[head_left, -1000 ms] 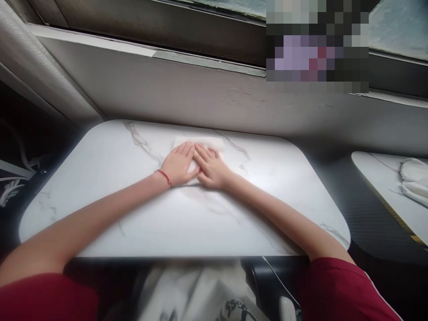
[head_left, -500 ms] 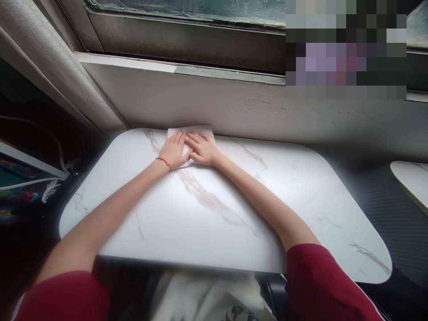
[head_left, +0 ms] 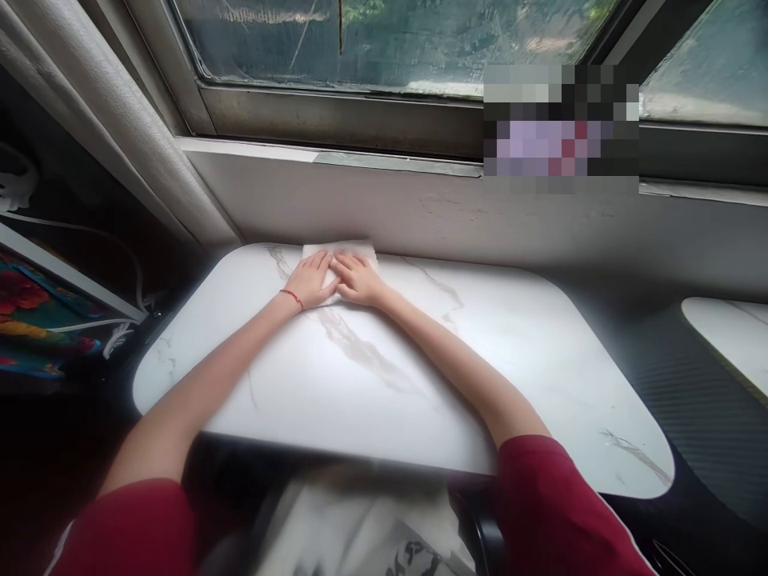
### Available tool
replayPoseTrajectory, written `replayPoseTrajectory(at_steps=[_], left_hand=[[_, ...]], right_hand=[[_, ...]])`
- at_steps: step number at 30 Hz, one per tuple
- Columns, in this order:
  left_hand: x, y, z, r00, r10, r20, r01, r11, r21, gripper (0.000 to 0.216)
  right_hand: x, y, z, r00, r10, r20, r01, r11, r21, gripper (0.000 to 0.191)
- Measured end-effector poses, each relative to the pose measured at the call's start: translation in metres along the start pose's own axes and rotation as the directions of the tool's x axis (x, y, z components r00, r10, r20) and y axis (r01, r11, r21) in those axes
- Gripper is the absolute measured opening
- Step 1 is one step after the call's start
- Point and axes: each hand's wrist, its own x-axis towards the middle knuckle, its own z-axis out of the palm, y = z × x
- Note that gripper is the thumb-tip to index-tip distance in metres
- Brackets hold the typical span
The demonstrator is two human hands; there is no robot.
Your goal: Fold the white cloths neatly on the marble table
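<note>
A white paper towel (head_left: pixel 365 251) lies flat at the far edge of a white marble-look table (head_left: pixel 528 376), close to the wall under the window. My left hand (head_left: pixel 310 280), with a red cord on its wrist, presses flat on the towel's left part. Beside it, my right hand (head_left: pixel 357 279) lies flat on the towel too, fingers stretched and touching the left hand's fingers. Most of the towel is hidden under both palms. Neither hand grips anything.
A grey wall and window sill (head_left: pixel 384 160) run right behind the table. A second white table (head_left: pixel 729 336) shows at the right edge. Colourful fabric (head_left: pixel 36 320) lies in the dark gap at left. White cloth (head_left: pixel 360 528) covers my lap.
Both hands have slid the towel from the middle of the table to its far edge near the wall. My head has lifted, so more window shows.
</note>
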Motion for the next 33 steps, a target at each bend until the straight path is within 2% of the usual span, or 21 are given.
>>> replayPoseTrajectory(at_steps=[4, 8, 11, 14, 18, 22, 26, 29, 33], left_hand=[[-0.031, 0.011, -0.009, 0.999, 0.043, 0.031, -0.044, 0.998, 0.032, 0.067], [-0.092, 0.026, -0.021, 0.994, 0.102, 0.028, -0.103, 0.994, 0.03, 0.067], [-0.147, 0.037, -0.032, 0.991, 0.13, -0.017, -0.129, 0.991, 0.032, 0.066], [-0.193, 0.041, -0.041, 0.988, 0.148, -0.052, -0.146, 0.989, 0.035, 0.061], [-0.226, 0.035, -0.049, 0.99, 0.124, -0.07, -0.123, 0.992, 0.019, 0.054], [-0.23, 0.016, -0.049, 0.995, 0.042, -0.09, -0.036, 0.997, 0.062, 0.053], [-0.218, -0.013, -0.044, 0.996, -0.058, -0.061, 0.062, 0.995, 0.076, 0.056], [-0.196, -0.035, -0.041, 0.994, -0.104, -0.032, 0.105, 0.994, 0.032, 0.058], [-0.155, -0.057, -0.036, 0.989, -0.15, 0.007, 0.15, 0.989, -0.007, 0.059]], right_hand=[[-0.026, -0.037, -0.001, 0.997, 0.072, 0.004, -0.072, 0.997, 0.001, 0.064], [-0.069, -0.092, -0.006, 0.999, 0.041, -0.003, -0.041, 0.999, 0.019, 0.067], [-0.099, -0.134, -0.015, 1.0, -0.021, 0.015, 0.02, 0.999, 0.025, 0.07], [-0.116, -0.167, -0.026, 0.991, -0.132, 0.027, 0.131, 0.991, 0.012, 0.072], [-0.111, -0.19, -0.029, 0.961, -0.274, 0.018, 0.275, 0.96, -0.048, 0.067], [-0.086, -0.204, -0.011, 0.957, -0.286, -0.059, 0.282, 0.958, -0.058, 0.064], [-0.051, -0.209, 0.013, 0.966, -0.233, -0.113, 0.236, 0.972, 0.009, 0.06], [-0.022, -0.2, 0.022, 0.97, -0.214, -0.113, 0.219, 0.975, 0.032, 0.056], [0.012, -0.173, 0.03, 0.978, -0.176, -0.108, 0.178, 0.984, 0.008, 0.055]])
